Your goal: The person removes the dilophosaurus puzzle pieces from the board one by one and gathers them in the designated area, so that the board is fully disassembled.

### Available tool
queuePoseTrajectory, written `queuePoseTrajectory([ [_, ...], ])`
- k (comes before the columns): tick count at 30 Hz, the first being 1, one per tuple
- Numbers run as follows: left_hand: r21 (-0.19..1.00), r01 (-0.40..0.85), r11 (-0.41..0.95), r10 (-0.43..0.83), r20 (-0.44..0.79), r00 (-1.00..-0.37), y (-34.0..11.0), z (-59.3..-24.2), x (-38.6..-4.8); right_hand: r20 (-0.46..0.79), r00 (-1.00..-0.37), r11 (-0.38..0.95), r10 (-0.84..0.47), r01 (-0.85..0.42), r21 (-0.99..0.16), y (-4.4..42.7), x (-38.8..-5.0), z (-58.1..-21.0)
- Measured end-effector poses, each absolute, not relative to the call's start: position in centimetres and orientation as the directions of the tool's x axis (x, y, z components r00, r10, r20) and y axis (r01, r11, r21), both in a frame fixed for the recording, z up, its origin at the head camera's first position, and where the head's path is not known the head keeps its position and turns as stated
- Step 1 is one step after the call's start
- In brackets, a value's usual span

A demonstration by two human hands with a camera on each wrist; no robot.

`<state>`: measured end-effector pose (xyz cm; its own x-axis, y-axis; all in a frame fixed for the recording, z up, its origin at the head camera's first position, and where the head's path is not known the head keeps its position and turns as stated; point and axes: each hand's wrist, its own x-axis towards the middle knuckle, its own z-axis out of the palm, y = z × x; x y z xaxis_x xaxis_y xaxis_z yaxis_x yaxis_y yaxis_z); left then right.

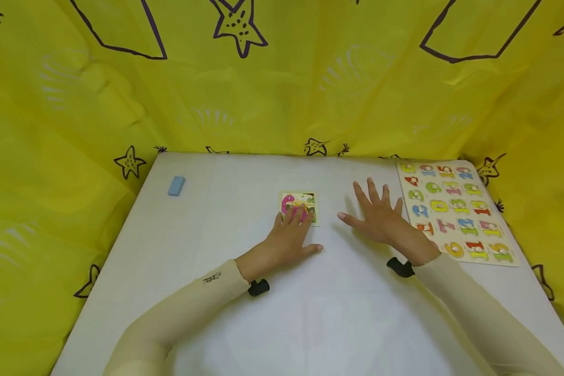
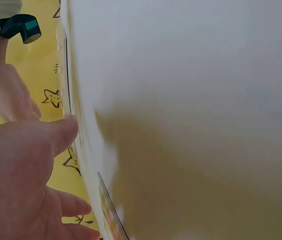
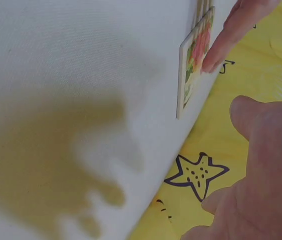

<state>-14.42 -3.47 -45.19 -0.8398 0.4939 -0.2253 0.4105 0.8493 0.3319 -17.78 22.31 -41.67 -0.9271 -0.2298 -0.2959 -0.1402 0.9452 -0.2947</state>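
A small square picture board with a pink figure lies near the middle of the white table. Over its lower part is the left hand, fingers extended and thumb out to the side; whether the fingertips touch it I cannot tell. To the right of the board, the right hand is spread above the table and holds nothing. In the right wrist view the board appears edge-on with left-hand fingers beside it. The left wrist view shows the left hand near the board's edge.
A light blue block lies at the table's back left. On the right side sits a large number puzzle board, close to the right hand. Yellow patterned cloth rises behind and at both sides of the white table.
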Motion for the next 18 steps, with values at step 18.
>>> queuePoseTrajectory([
  [18,0.295,0.404,0.866,0.482,-0.280,-0.830,-2.4,-45.9,-14.7,-0.290,-0.916,0.933,-0.278,-0.186,-0.308,20.2,-18.4,-42.3],
])
